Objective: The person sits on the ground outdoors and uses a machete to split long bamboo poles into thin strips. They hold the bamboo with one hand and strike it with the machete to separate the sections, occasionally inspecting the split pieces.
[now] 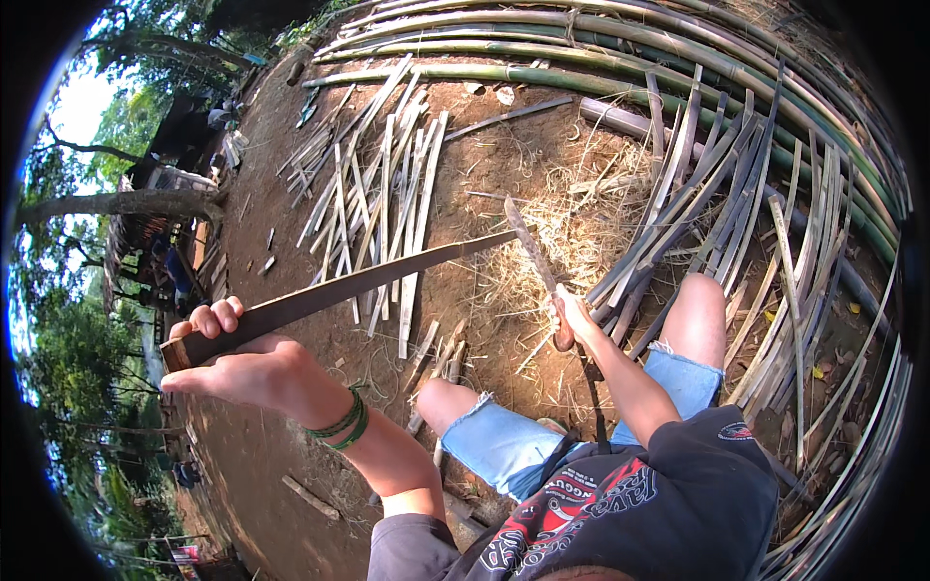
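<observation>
My left hand point(254, 366), with a green cord bracelet at its wrist, grips the near end of a long dark bamboo slat point(363, 283). The slat slants up and to the right, away from me. In my right hand point(573, 315) is the wooden handle of a machete point(532, 250), its brownish blade pointing up and slightly left. The slat's far end meets or passes close by the blade near its upper part; whether they touch I cannot tell. Below both lie curly pale shavings point(572, 228) on the dirt.
Split bamboo slats point(412, 208) lie heaped on the ground ahead to the left. More dark slats point(712, 194) lean in a bundle at the right, close to my knee. Long green bamboo poles point(542, 75) stretch across the far side. Trees point(73, 387) and a shelter stand at the left.
</observation>
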